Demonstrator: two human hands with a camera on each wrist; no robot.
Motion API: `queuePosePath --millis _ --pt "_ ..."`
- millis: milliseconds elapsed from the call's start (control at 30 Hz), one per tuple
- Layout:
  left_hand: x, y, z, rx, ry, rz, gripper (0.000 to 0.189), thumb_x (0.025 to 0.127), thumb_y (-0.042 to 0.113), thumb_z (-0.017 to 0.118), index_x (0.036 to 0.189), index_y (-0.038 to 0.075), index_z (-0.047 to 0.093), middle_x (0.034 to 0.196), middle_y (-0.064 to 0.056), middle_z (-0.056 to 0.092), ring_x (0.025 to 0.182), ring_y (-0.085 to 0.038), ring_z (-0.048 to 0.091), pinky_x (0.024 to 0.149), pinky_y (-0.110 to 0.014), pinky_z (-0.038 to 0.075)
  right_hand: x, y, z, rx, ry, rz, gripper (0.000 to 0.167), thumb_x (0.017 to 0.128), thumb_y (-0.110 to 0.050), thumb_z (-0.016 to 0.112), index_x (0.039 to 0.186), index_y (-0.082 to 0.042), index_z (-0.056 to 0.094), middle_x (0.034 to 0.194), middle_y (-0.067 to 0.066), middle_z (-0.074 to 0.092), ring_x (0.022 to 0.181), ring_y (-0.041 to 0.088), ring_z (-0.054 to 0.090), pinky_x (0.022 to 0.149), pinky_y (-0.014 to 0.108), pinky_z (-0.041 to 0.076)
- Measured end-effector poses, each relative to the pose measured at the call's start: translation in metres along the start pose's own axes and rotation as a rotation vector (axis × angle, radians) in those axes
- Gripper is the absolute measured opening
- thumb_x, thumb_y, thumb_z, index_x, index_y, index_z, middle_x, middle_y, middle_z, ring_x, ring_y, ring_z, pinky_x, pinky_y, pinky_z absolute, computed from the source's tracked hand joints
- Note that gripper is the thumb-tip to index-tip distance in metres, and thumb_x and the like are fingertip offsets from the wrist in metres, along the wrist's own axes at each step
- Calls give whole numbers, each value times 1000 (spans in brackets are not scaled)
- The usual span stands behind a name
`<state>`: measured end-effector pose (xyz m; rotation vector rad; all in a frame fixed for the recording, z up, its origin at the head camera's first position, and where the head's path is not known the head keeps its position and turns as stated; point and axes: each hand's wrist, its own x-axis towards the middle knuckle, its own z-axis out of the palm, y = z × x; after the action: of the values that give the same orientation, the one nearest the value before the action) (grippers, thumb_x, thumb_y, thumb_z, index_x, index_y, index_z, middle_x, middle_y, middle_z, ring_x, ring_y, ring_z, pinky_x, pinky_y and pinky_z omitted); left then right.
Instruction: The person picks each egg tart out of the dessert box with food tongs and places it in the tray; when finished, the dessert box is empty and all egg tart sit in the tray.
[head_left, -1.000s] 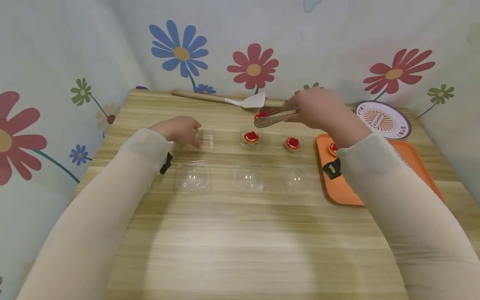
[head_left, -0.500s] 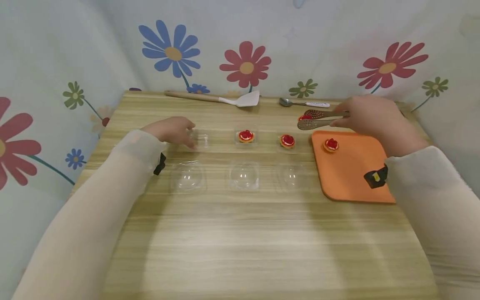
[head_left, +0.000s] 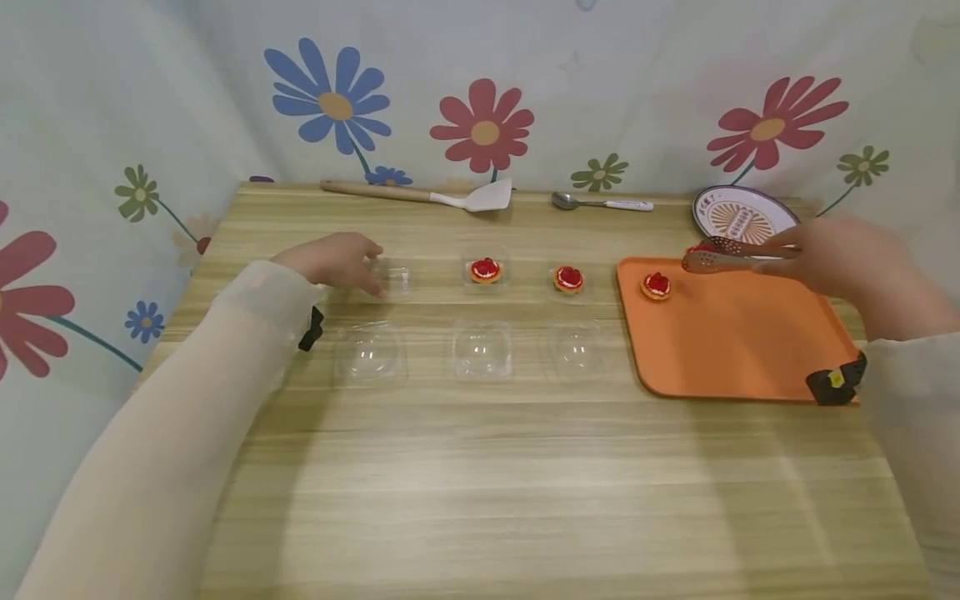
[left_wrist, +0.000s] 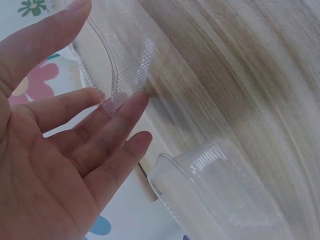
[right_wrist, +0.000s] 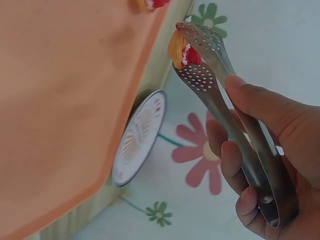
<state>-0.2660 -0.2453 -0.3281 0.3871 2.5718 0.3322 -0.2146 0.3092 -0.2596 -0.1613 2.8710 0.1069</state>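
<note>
My right hand grips metal tongs with perforated ends. Between the ends is a small tart with red topping, over the back of the orange tray. Another tart lies on that tray, at its left. My left hand rests at a clear plastic container, thumb spread away from the fingers, fingertips touching its near wall and rim. Two more tarts sit in clear containers in the middle of the table. A second clear container stands beside my left fingers in the left wrist view.
Clear domed lids lie in a row in front of the containers. Along the back edge are a white spatula with a wooden handle, a spoon and a round plate. A flowered cloth hangs behind.
My right hand has carried the tongs and tart rightward, from behind the middle container to over the tray's back edge. My left hand stays by its container. The view has shifted slightly.
</note>
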Motion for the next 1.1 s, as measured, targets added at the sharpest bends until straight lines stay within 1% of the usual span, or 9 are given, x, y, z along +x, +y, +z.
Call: queuePosePath --millis 100,200,400,533,633,700,900,1100 --pt "-3 0 0 0 -2 -5 77 90 28 72 147 -10 36 147 -29 41 137 -47 36 110 -58 31 -2 9 7 -2 -17 5 56 95 -43 63 127 2 63 120 37 58 95 46 57 78 61 48" --pt "-4 0 0 -5 -2 0 77 91 27 72 147 -10 36 147 -30 41 137 -47 36 110 -59 31 -4 15 14 12 -35 20 57 94 -42 65 127 4 62 118 38 57 91 44 58 77 60 48" --pt "-2 -1 1 -17 -8 1 77 91 26 72 148 -10 35 148 -29 41 137 -46 36 109 -58 33 -4 25 24 37 -31 41 60 93 -43 67 129 5 59 110 38 60 82 41 60 71 57 50" --pt "0 -2 1 -7 -5 -2 78 91 28 72 148 -9 35 147 -29 42 136 -46 37 110 -58 32 -3 30 30 69 -45 49 59 94 -45 64 129 2 61 118 39 57 89 46 58 75 60 48" --pt "-1 -1 0 -7 -6 1 77 91 28 72 147 -10 35 147 -30 42 136 -47 37 110 -59 32 -2 31 35 90 -62 51 58 94 -45 63 126 3 62 121 39 55 94 48 57 80 64 45" --pt "-2 0 0 -10 -6 3 77 91 27 72 148 -10 35 147 -30 42 136 -46 37 109 -58 32 -2 32 38 90 -62 44 55 95 -44 63 124 4 63 118 38 58 94 48 58 81 65 45" --pt "-3 2 -1 -17 -9 2 77 91 27 72 148 -10 35 146 -30 42 136 -46 37 109 -58 33 -3 33 41 116 -71 43 57 95 -45 63 122 4 64 111 36 62 89 45 59 80 65 45" --pt "-2 3 -2 -12 -15 3 77 91 27 72 147 -10 35 145 -30 43 135 -46 38 109 -58 33 -4 32 45 121 -55 33 58 94 -47 64 122 5 64 114 36 61 93 47 59 81 66 45"
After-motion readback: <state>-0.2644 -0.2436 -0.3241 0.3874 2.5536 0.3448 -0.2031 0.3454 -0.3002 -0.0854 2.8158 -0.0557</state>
